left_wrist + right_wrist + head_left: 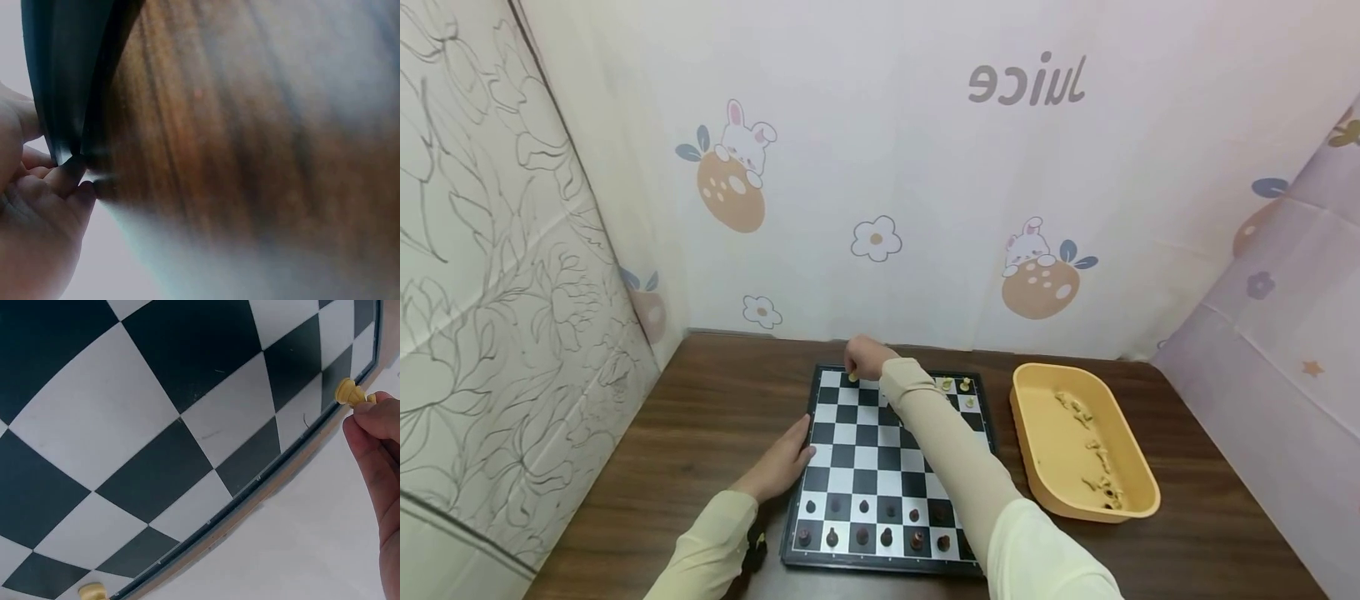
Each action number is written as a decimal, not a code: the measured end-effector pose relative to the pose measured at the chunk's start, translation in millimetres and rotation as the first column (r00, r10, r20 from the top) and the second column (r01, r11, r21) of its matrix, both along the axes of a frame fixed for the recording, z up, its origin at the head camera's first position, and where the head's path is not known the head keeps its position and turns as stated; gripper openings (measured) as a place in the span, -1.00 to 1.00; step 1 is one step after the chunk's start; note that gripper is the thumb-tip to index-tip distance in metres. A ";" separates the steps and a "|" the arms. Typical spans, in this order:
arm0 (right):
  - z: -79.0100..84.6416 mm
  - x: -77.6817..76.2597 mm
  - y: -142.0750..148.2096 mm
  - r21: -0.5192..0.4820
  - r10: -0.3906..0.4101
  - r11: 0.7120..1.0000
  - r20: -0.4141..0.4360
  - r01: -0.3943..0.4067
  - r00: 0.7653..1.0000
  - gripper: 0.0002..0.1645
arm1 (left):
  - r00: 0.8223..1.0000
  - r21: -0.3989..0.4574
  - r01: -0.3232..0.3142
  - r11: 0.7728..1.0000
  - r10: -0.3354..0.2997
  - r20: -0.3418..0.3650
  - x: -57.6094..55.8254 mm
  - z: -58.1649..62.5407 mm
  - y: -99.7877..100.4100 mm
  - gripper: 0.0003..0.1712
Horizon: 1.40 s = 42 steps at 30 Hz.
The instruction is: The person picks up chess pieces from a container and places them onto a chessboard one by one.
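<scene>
A black-and-white chessboard lies on the wooden table. My left hand holds its left edge; in the left wrist view, curled fingers meet the board's dark rim. My right hand reaches to the far left part of the board, pinching a pale yellow chess piece by its top between thumb and fingertips. The piece's round base faces a square close to the far edge. Part of the piece is covered by the fingers, and the right forearm hides some squares.
Yellow pieces stand at the far right corner. Dark pieces fill rows along the near side. Right of the board, a yellow plastic tray contains several small yellow pieces. A patterned curtain hangs behind the table.
</scene>
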State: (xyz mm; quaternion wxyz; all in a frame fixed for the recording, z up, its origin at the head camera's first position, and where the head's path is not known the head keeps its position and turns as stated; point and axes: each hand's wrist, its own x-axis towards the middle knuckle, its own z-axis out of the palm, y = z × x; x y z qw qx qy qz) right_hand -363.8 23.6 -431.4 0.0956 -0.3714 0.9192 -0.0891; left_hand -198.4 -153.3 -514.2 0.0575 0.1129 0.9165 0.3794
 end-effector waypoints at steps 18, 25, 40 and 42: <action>-8.9 -8.8 9.9 -0.045 -0.015 0.999 0.020 0.015 1.000 -0.75 | 0.999 0.013 0.024 1.000 -0.023 -0.023 -0.1 3.4 2.6 -0.31; 3.2 -8.7 22.9 -0.039 -0.031 0.999 -0.014 0.030 0.999 -0.74 | 1.000 0.028 0.025 0.999 -0.025 -0.019 -0.4 3.7 1.1 -0.31; 37.5 -11.7 85.5 -0.043 -0.095 0.995 -0.079 0.092 0.992 -0.86 | 0.999 0.001 0.032 0.999 -0.032 0.008 0.0 3.8 -0.4 -0.29; 41.4 -11.0 96.8 -0.049 -0.114 0.993 -0.071 0.110 0.991 -0.86 | 0.999 -0.004 0.038 0.999 -0.038 0.007 0.2 3.5 0.6 -0.29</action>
